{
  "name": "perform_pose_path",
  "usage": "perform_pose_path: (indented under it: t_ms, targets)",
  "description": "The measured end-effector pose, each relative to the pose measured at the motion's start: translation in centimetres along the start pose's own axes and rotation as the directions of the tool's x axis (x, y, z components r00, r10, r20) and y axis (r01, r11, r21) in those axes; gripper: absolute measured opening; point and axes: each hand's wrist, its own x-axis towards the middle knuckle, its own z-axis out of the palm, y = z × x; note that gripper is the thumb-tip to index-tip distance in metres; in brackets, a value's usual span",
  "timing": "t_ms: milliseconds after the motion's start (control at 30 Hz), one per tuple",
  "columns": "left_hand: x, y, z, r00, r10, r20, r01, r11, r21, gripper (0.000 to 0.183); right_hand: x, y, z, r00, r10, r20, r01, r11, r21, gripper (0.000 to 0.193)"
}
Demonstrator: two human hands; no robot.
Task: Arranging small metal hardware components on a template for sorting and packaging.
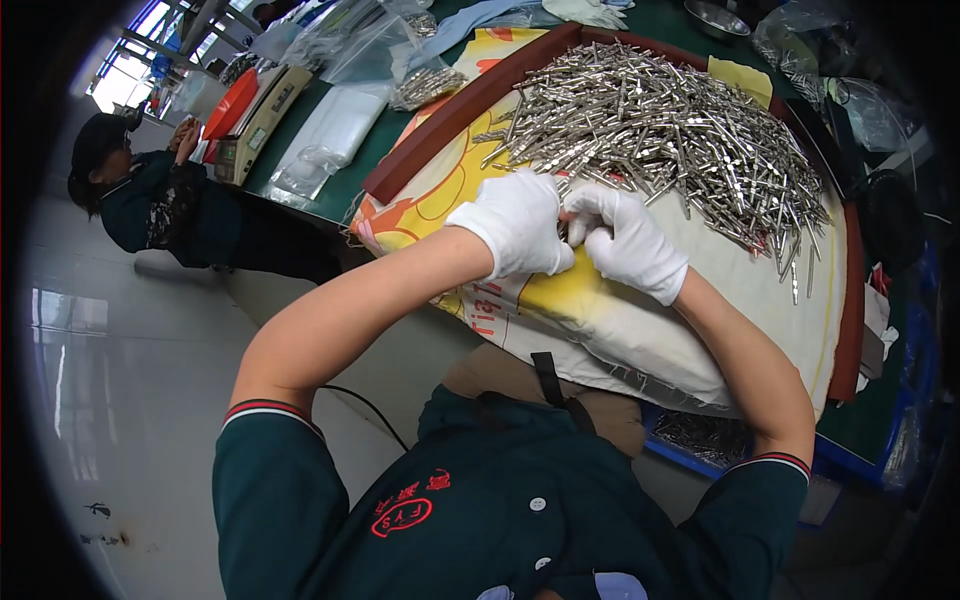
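Note:
My left hand [522, 222], in a white glove, is closed around slim metal rods [563, 232], of which only short ends show between the hands. Facing it, my right hand [628, 238], also gloved in white, has its thumb and fingers drawn together at those ends. What the right fingers pinch is too small and covered to make out. Both hands are over the near part of a printed yellow and white cloth [720, 290]. Just beyond them lies a large heap of shiny, slender metal rods [660, 120], pointing in all directions.
Reddish-brown wooden rails [460, 122] edge the cloth. Left on the green table are clear plastic bags [335, 135], a scale [262, 125] and a red tray [232, 103]. Another person [140, 190] works at the far left. A metal bowl [716, 18] stands at the back; a blue bin [700, 435] sits below.

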Motion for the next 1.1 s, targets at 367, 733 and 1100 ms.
perform_pose_path:
  t_ms: [367,733,1100]
  targets:
    - [0.6,1.4,0.7,0.993,-0.114,-0.016,0.115,0.978,0.172,0.050,-0.1,0.0,-0.3,0.967,-0.196,-0.163,0.031,0.724,-0.689,0.035]
    - [1.6,-0.1,0.1,0.993,-0.118,0.017,0.114,0.983,0.143,0.033,-0.3,-0.4,-0.1,0.956,-0.268,-0.118,0.109,0.698,-0.708,0.037]
    - [2.2,-0.2,0.4,0.974,0.203,-0.095,-0.144,0.892,0.428,0.009,0.0,0.2,-0.3,0.853,-0.299,-0.429,0.021,0.840,-0.543,0.047]
